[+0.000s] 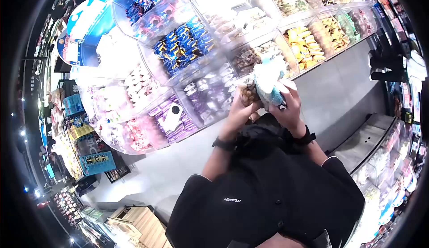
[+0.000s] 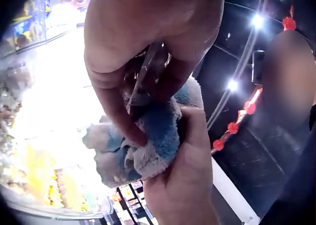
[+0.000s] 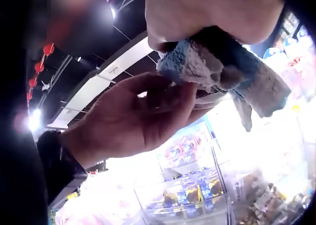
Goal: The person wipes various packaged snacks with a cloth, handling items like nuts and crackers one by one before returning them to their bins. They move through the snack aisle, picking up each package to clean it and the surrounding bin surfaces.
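A fluffy blue-and-white cloth (image 1: pixel 269 80) is bunched between both hands, above the near edge of the sweets display. The right hand (image 1: pixel 289 103) grips it from one side, as the right wrist view also shows with the hand (image 3: pixel 212 12) over the cloth (image 3: pixel 266 89). On the other side the left hand (image 1: pixel 240 112) has its fingers curled round a small clear-wrapped item (image 1: pixel 249 95), brownish inside. In the left wrist view this shiny wrapper (image 2: pixel 148 69) lies between the fingers of the left hand (image 2: pixel 148 32), whose fingertips touch the cloth (image 2: pixel 160 131). Its contents are partly hidden.
Clear bins of wrapped sweets spread ahead, with blue packets (image 1: pixel 185 45), yellow packets (image 1: pixel 306 47) and purple packets (image 1: pixel 208 91). A grey bench (image 1: pixel 364 143) stands at the right, a wooden box (image 1: pixel 138 225) at lower left. Another person's dark-clad legs (image 1: pixel 386 65) show at upper right.
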`<state>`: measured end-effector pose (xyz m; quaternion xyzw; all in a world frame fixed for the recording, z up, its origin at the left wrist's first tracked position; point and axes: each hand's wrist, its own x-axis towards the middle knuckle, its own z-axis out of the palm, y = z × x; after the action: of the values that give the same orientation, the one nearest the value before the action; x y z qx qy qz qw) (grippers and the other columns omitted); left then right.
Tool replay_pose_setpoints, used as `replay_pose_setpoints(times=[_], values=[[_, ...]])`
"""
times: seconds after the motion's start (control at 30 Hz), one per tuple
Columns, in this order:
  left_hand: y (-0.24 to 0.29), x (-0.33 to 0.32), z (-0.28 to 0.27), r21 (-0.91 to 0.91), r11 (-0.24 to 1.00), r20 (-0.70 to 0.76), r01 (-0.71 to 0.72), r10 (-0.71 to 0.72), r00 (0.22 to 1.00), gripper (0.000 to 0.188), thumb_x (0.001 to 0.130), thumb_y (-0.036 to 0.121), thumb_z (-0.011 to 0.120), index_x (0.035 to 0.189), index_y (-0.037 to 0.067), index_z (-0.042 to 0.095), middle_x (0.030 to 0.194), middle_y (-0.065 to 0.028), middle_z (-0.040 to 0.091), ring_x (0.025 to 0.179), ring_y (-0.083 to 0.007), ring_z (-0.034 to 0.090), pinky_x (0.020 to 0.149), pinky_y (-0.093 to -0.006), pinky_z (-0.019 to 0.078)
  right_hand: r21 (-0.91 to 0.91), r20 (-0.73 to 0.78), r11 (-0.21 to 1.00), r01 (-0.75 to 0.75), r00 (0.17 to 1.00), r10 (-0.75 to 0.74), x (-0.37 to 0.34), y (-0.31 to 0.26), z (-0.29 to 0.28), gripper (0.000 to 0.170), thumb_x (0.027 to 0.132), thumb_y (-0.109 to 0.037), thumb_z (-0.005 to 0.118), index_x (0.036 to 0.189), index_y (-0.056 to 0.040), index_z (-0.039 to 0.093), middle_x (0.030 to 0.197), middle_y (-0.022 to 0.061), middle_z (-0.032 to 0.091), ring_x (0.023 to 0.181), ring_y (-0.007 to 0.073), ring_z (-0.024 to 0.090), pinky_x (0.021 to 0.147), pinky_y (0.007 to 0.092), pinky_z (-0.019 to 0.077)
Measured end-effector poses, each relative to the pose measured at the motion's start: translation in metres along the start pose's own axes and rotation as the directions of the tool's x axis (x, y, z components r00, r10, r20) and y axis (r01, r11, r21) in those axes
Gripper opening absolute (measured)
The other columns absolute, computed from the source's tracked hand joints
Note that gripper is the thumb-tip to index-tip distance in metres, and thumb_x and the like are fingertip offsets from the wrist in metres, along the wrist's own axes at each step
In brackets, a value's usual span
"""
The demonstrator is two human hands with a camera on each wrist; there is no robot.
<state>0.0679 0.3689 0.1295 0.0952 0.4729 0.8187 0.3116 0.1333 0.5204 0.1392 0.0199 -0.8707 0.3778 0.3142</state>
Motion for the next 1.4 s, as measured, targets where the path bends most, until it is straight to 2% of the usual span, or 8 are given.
replay_pose_setpoints(times=[0.1, 0.23, 0.33, 0.37, 0.47, 0.67, 1.1, 1.4], values=[[-0.016, -0.009, -0.021, -0.033, 0.998, 0.027, 0.050, -0.049, 0.998, 0.052, 0.081, -0.006, 0.059, 0.125, 0.001, 0.033, 0.105, -0.0106, 0.057, 0.090, -0.0159, 0.061, 0.068, -0.0235, 0.0503, 0.310, 0.101, 0.790, -0.530, 0.844, 0.527, -0.022, 0.005, 0.013, 0.033, 0.078, -0.007, 0.065, 0.109, 0.0017, 0.059, 0.103, 0.0144, 0.061, 0.094, 0.0223, 0.059, 0.083, 0.0315, 0.0468], [-0.013, -0.012, -0.038, 0.105, 0.994, 0.145, 0.021, -0.036, 0.989, 0.049, 0.080, -0.006, 0.059, 0.125, 0.000, 0.039, 0.110, -0.0116, 0.056, 0.095, -0.0183, 0.062, 0.075, -0.0274, 0.0512, 0.653, 0.073, 0.502, -0.567, 0.707, 0.704, -0.019, 0.019, 0.014, 0.040, 0.086, -0.003, 0.055, 0.124, 0.0033, 0.049, 0.109, 0.0073, 0.060, 0.095, 0.0125, 0.056, 0.083, 0.0262, 0.0457], [-0.012, -0.002, -0.043, 0.642, 0.574, 0.324, -0.509, 0.399, 0.858, 0.053, 0.066, -0.007, 0.065, 0.118, 0.001, 0.054, 0.117, -0.0156, 0.059, 0.113, -0.0278, 0.055, 0.090, -0.0360, 0.0470, 0.736, -0.027, 0.470, -0.487, 0.673, 0.739, -0.027, 0.020, 0.006, 0.038, 0.087, -0.003, 0.053, 0.124, 0.0029, 0.049, 0.110, 0.0073, 0.059, 0.096, 0.0115, 0.055, 0.084, 0.0262, 0.0453], [-0.008, -0.001, -0.047, 0.757, 0.292, 0.428, -0.584, 0.453, 0.782, 0.057, 0.064, -0.006, 0.067, 0.119, 0.002, 0.054, 0.117, -0.0168, 0.058, 0.115, -0.0308, 0.053, 0.092, -0.0381, 0.0462, 0.691, -0.074, 0.536, -0.485, 0.690, 0.720, -0.029, 0.017, 0.002, 0.039, 0.087, -0.001, 0.052, 0.125, 0.0017, 0.049, 0.110, 0.0070, 0.059, 0.097, 0.0115, 0.055, 0.084, 0.0261, 0.0453], [-0.005, -0.001, -0.051, 0.821, 0.087, 0.463, -0.565, 0.478, 0.746, 0.050, 0.068, -0.003, 0.070, 0.116, 0.000, 0.056, 0.114, -0.0184, 0.060, 0.107, -0.0331, 0.057, 0.091, -0.0368, 0.0481, 0.461, -0.133, 0.751, -0.473, 0.800, 0.585, -0.021, -0.013, -0.011, 0.040, 0.082, -0.001, 0.056, 0.122, 0.0013, 0.051, 0.108, 0.0077, 0.059, 0.097, 0.0140, 0.056, 0.084, 0.0268, 0.0453], [-0.014, -0.005, -0.045, 0.835, 0.179, 0.433, -0.521, 0.371, 0.822, 0.052, 0.068, 0.001, 0.065, 0.119, -0.001, 0.051, 0.119, -0.0189, 0.056, 0.108, -0.0337, 0.056, 0.091, -0.0381, 0.0462, -0.153, 0.210, 0.971, -0.184, 0.954, 0.214, 0.001, -0.060, -0.015, 0.045, 0.065, -0.006, 0.067, 0.109, -0.0053, 0.059, 0.104, 0.0147, 0.057, 0.098, 0.0312, 0.056, 0.085, 0.0359, 0.0480], [-0.027, 0.006, -0.030, 0.911, 0.294, 0.264, -0.288, 0.121, 0.957, 0.070, 0.073, -0.008, 0.052, 0.138, 0.001, 0.030, 0.109, -0.0179, 0.059, 0.093, -0.0344, 0.058, 0.075, -0.0391, 0.0488, -0.090, 0.206, 0.913, -0.399, 0.889, 0.409, -0.014, 0.024, 0.002, 0.046, 0.068, -0.010, 0.065, 0.114, -0.0057, 0.057, 0.104, 0.0150, 0.057, 0.098, 0.0323, 0.056, 0.087, 0.0364, 0.0462], [-0.058, 0.048, -0.010, 0.891, 0.183, 0.369, -0.415, 0.239, 0.898, 0.093, 0.074, 0.007, 0.068, 0.145, 0.000, 0.008, 0.107, -0.0219, 0.062, 0.088, -0.0355, 0.063, 0.071, -0.0392, 0.0523, -0.142, 0.279, 0.891, -0.431, 0.846, 0.454, 0.004, 0.078, -0.020, 0.049, 0.068, -0.010, 0.063, 0.117, -0.0069, 0.057, 0.101, 0.0145, 0.057, 0.096, 0.0321, 0.056, 0.087, 0.0360, 0.0461]])
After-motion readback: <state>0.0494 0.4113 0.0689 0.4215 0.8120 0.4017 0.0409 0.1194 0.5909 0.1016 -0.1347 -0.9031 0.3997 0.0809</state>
